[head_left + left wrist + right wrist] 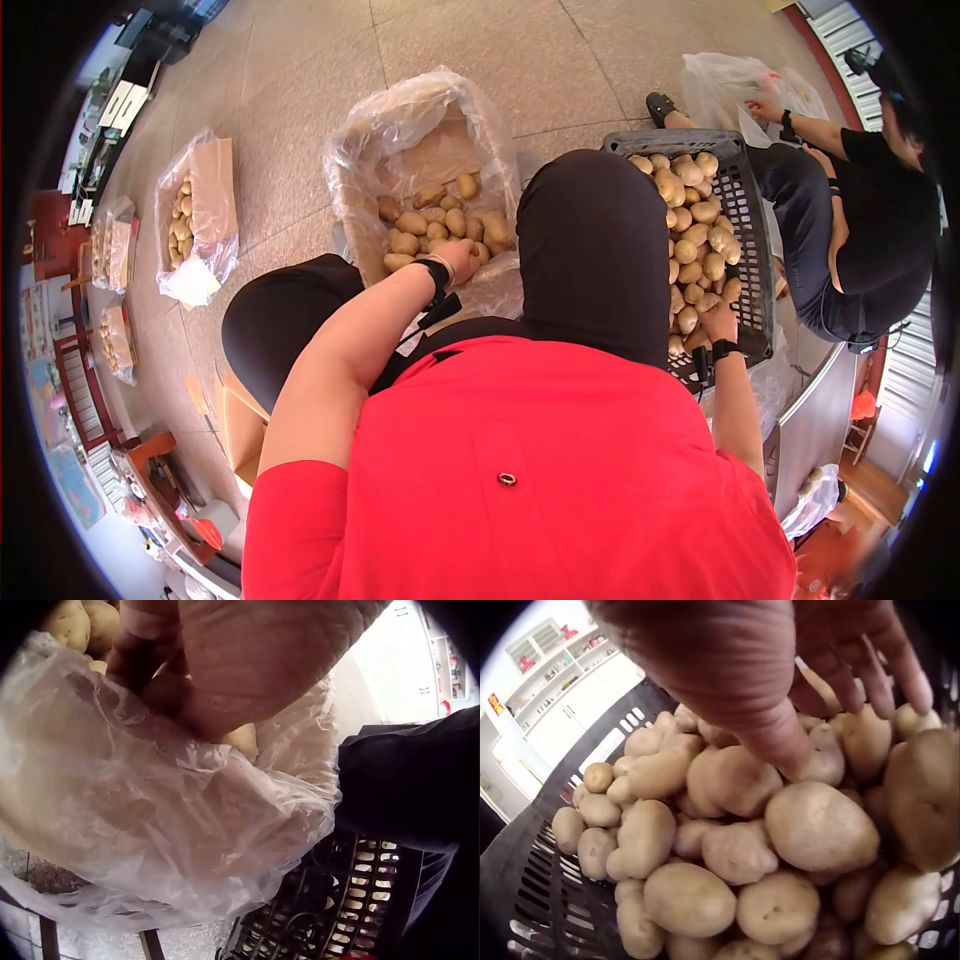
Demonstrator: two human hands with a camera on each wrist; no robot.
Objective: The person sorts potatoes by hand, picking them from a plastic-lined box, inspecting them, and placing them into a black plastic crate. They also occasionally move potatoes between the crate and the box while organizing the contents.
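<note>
My left hand (462, 258) is down in a plastic-lined box (345, 195) at centre left, fingers curled among potatoes (408, 243). In the left wrist view, the left hand (247, 660) has a shaded, rounded potato (166, 691) between thumb and fingers, mostly hidden. My right hand (718, 322) reaches into the near end of a black slatted crate (757, 215) heaped with potatoes (690, 240). Seen from the right wrist, the right hand (780, 667) has its fingers extended and apart, its thumb tip against a potato (825, 754) in the pile.
Another person (860, 200) sits beyond the crate, one hand at a clear plastic bag (725, 90). More lined boxes of potatoes, including one box (212, 190), stand on the tiled floor at left. My knee (595, 230) rises between the lined box and the crate.
</note>
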